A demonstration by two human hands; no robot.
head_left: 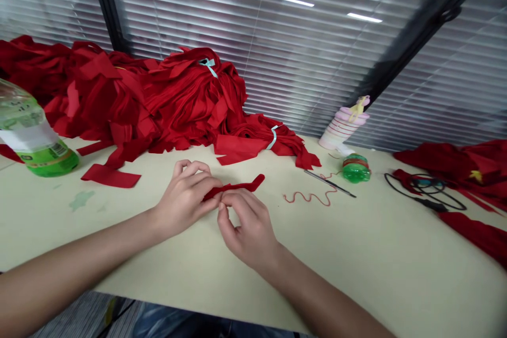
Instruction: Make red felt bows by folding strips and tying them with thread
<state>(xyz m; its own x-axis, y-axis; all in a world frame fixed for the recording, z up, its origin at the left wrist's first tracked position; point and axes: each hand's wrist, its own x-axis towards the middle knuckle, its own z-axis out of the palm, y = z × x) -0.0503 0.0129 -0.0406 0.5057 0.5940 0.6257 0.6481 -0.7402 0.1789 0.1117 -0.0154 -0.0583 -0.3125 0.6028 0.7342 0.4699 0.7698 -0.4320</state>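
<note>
A narrow red fabric strip point(250, 185) lies folded between my hands, its free end pointing up to the right. My left hand point(186, 198) has its fingers closed on the strip's left part. My right hand point(250, 222) is in a pinch, thumb against forefinger, right beside the left fingertips. Whatever it pinches is too small to make out. Right of the hands, a wavy red thread point(307, 198) rests on the pale table point(222, 285), near a thin grey pen-like stick point(332, 184).
Heaped red fabric strips point(178, 100) line the back, some tied in bundles. At left stands a green-labelled bottle point(43, 142). A pink-and-white cup point(344, 125), a green plastic piece wound with thread point(356, 168), a black cable point(430, 193) and more red fabric point(455, 161) are right.
</note>
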